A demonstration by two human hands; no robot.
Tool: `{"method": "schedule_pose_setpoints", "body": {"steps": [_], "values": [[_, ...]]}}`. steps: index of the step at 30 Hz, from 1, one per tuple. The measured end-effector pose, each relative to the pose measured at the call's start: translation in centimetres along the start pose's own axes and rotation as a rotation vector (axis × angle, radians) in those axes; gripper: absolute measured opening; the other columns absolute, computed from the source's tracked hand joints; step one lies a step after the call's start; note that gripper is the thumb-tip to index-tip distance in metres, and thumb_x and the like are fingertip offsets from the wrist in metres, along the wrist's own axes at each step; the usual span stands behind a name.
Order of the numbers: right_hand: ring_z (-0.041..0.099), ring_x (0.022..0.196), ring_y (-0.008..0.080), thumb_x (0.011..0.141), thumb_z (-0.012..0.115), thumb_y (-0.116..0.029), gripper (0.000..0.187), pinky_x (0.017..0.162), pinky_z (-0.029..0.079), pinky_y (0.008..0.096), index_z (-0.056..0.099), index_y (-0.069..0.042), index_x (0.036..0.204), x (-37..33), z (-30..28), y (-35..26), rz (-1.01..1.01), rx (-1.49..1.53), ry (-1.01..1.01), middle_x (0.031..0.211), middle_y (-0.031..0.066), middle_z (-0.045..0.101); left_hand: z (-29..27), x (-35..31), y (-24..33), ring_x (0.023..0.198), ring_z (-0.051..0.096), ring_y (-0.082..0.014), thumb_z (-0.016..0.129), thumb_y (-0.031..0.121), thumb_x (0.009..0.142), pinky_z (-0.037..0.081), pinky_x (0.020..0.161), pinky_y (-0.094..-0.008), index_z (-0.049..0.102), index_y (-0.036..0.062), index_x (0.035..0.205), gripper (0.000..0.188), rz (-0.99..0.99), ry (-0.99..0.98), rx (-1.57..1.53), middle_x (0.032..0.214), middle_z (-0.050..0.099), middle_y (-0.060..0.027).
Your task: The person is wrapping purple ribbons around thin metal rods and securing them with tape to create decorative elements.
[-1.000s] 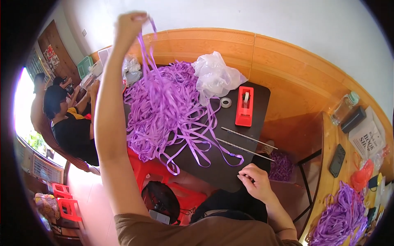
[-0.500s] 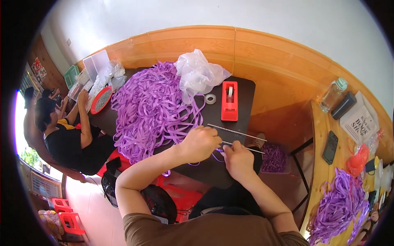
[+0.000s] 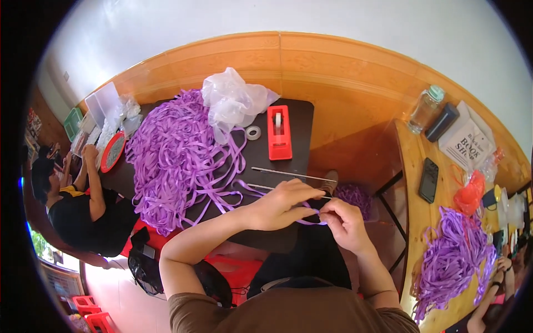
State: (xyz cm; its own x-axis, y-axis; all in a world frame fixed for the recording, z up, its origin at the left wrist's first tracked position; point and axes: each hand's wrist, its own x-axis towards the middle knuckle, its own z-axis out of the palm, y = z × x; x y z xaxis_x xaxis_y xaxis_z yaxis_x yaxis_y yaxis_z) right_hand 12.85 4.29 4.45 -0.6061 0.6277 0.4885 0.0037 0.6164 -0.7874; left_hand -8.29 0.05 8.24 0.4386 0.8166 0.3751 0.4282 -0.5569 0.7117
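In the head view, the only view given, a length of purple ribbon (image 3: 312,223) is held up in front of the body, just off the near edge of the dark desk (image 3: 303,127). By the right hand (image 3: 345,223) the ribbon is pinched between thumb and bent fingers, closed almost fully. The left hand (image 3: 280,205) is set close beside it, palm down, with the index finger stretched out and the thumb parted from it; whether the ribbon is also gripped there by the curled fingers cannot be told. A small knot or fitting may be hidden between the fingertips, but it is too small to make out. On the dark desk a large heap of loose purple ribbon (image 3: 175,161) is piled, with strands trailed toward the left hand, so by judgement most of the material there is yet to be handled. 2 thin rods (image 3: 291,174) are laid near the hands, past the desk edge, and no ribbon is seen wound on them. A 2nd bundle of purple ribbon (image 3: 452,263) is gathered on the wooden desk (image 3: 413,219) at the right, and more purple material (image 3: 355,198) is seen low down beyond the rods; whether either is finished cannot be told. The red tape dispenser (image 3: 279,133) and the tape roll (image 3: 253,132) are untouched.
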Motion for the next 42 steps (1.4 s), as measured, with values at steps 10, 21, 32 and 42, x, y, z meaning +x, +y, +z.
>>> {"method": "schedule_pose_setpoints", "body": {"steps": [10,21,32,42], "values": [[0.054,0.063,0.015,0.074,0.065,0.01,0.016,0.055,0.041,0.025,0.061,0.002,0.087,-1.2,-5.3,-2.0,-0.076,0.086,0.181,0.075,0.0079,0.058,2.8,5.7,2.4,0.068,0.052,-0.0057,0.061,0.013,0.087,0.044,0.062,-0.0268,0.067,-0.0035,0.093,0.018,-0.42,-0.252,-0.662,0.068,0.06,-0.0035],[0.056,0.063,0.0144,0.077,0.063,0.008,0.01,0.057,0.043,0.0246,0.062,0.003,0.085,-3.7,-4.8,1.5,0.11,0.055,0.232,0.072,0.0084,0.056,1.6,6.1,4.7,0.071,0.062,-0.013,0.065,0.002,0.081,0.048,0.067,-0.0241,0.069,-0.0049,0.086,0.01,-0.402,-0.066,-1.035,0.078,0.067,-0.0101],[0.056,0.062,0.0061,0.085,0.06,0.0,0.004,0.055,0.043,0.0191,0.064,-0.001,0.083,-11.7,-0.3,11.5,0.506,0.582,0.567,0.072,0.0018,0.062,0.7,3.6,5.9,0.074,0.065,-0.0246,0.056,0.007,0.084,0.048,0.063,-0.0294,0.066,-0.0052,0.091,0.017,-0.292,0.114,-1.185,0.083,0.067,-0.0164],[0.059,0.086,0.0118,0.081,0.063,0.001,0.019,0.072,0.045,0.0214,0.062,0.002,0.1,-14.6,-0.4,8.2,0.573,0.465,0.498,0.099,0.0068,0.063,5.8,1.8,2.7,0.07,0.065,-0.0186,0.058,0.014,0.09,0.048,0.054,-0.0247,0.062,0.0003,0.085,0.015,-0.674,-0.06,-1.139,0.078,0.065,-0.0104]]}}
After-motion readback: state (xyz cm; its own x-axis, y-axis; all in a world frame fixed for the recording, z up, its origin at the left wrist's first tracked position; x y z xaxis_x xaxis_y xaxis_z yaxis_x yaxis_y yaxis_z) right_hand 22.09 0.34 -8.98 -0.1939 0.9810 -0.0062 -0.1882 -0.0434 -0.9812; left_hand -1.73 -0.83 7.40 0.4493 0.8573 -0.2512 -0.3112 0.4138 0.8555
